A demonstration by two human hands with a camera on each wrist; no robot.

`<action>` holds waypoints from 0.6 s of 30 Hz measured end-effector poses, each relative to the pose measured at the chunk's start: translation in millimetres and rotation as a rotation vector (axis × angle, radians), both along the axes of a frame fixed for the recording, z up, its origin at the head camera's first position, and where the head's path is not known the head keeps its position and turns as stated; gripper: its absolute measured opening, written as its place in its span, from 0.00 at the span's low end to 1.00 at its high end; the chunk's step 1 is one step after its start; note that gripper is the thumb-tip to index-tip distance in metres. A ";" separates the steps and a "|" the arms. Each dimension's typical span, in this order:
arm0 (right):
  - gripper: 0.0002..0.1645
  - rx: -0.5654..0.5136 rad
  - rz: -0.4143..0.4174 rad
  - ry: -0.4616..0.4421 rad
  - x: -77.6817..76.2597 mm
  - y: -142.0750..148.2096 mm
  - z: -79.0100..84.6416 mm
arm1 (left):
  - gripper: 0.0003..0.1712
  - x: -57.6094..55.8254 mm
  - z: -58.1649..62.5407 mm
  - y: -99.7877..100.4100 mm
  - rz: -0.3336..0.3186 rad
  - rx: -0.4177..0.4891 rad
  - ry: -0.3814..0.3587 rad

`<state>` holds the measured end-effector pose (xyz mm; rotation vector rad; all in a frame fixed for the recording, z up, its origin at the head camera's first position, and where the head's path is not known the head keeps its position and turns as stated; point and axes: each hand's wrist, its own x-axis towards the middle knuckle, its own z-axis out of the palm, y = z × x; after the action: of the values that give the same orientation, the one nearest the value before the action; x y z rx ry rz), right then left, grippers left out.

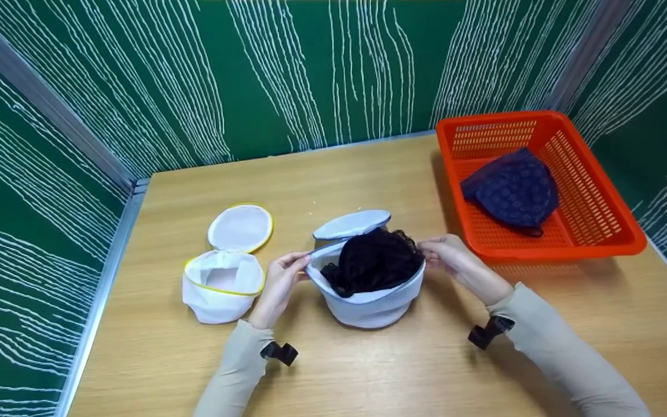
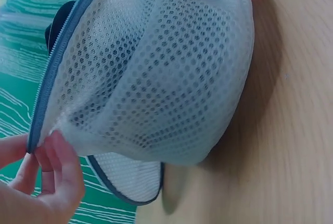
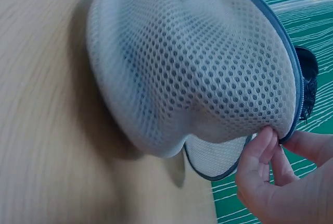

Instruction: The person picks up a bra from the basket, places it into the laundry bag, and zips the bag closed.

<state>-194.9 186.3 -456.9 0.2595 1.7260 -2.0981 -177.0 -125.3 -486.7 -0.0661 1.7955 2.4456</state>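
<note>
A white mesh laundry bag (image 1: 368,313) with a grey zip rim sits on the table, its round lid (image 1: 352,225) folded back behind it. Black lacy fabric (image 1: 377,263), probably a bra, fills the opening and rises above the rim. My left hand (image 1: 280,284) pinches the rim on the left side; the left wrist view shows thumb and fingers on the zip edge (image 2: 47,86). On the opposite side my right hand (image 1: 455,260) pinches the rim, as the right wrist view shows at the zip edge (image 3: 291,62). The bag's mesh wall (image 3: 208,67) is creased.
To the left stands a second white mesh bag (image 1: 215,307) with yellow trim, its lid (image 1: 241,227) lying open behind. An orange plastic basket (image 1: 553,252) at the right holds a navy patterned bra (image 1: 513,188). Green walls (image 1: 322,75) with white lines border the wooden table (image 1: 368,376).
</note>
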 end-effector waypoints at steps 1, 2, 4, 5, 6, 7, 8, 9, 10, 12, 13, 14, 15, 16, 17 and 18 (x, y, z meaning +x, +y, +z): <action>0.15 0.011 -0.004 0.011 0.3 -0.3 1.9 | 0.06 0.7 0.0 -0.2 0.008 -0.027 0.013; 0.13 0.029 0.000 0.025 0.2 -0.1 3.1 | 0.06 1.4 0.4 -0.4 0.016 -0.059 0.026; 0.10 0.086 0.012 0.061 0.2 0.5 5.4 | 0.08 3.1 3.0 -0.4 0.028 -0.129 0.042; 0.08 0.114 0.016 0.074 0.0 0.6 6.3 | 0.09 3.8 4.8 -0.4 0.034 -0.162 0.043; 0.07 0.139 0.026 0.086 -0.2 1.1 7.1 | 0.10 4.3 6.8 -0.4 0.038 -0.193 0.043; 0.07 0.150 0.034 0.091 -0.2 1.3 8.1 | 0.11 10.1 18.6 2.3 0.050 -0.243 0.017; 0.07 0.154 0.049 0.093 -0.3 1.9 8.9 | 0.12 10.7 20.7 2.0 0.047 -0.258 0.013; 0.07 0.147 0.057 0.084 -0.4 2.3 9.8 | 0.13 11.0 22.7 1.9 0.042 -0.267 0.008; 0.08 0.131 0.067 0.071 -0.5 2.9 10.7 | 0.13 11.2 24.6 1.8 0.035 -0.265 -0.004; 0.11 0.082 0.078 0.034 -0.8 3.4 12.8 | 0.14 11.4 26.9 1.7 0.018 -0.242 -0.030; 0.13 0.054 0.083 0.016 -1.2 3.4 13.7 | 0.15 11.4 27.6 1.9 0.008 -0.224 -0.049; 0.14 0.027 0.090 -0.001 -1.7 3.7 14.5 | 0.15 11.4 28.5 2.4 0.000 -0.202 -0.073; 0.15 0.004 0.092 -0.015 -2.3 3.4 15.5 | 0.15 11.3 29.4 3.3 -0.008 -0.182 -0.096; 0.15 -0.015 0.095 -0.024 -2.7 3.0 16.5 | 0.15 11.4 30.4 4.2 -0.015 -0.162 -0.118; 0.15 -0.031 0.099 -0.030 -3.3 2.5 17.4 | 0.15 11.5 31.2 5.3 -0.021 -0.145 -0.137; 0.15 -0.039 0.103 -0.035 -4.0 2.0 18.2 | 0.15 11.7 32.1 6.4 -0.030 -0.129 -0.146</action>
<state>-198.9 188.3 -438.7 0.1905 1.6406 -2.0389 -165.3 -118.9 -454.5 -0.2210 1.8727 2.2394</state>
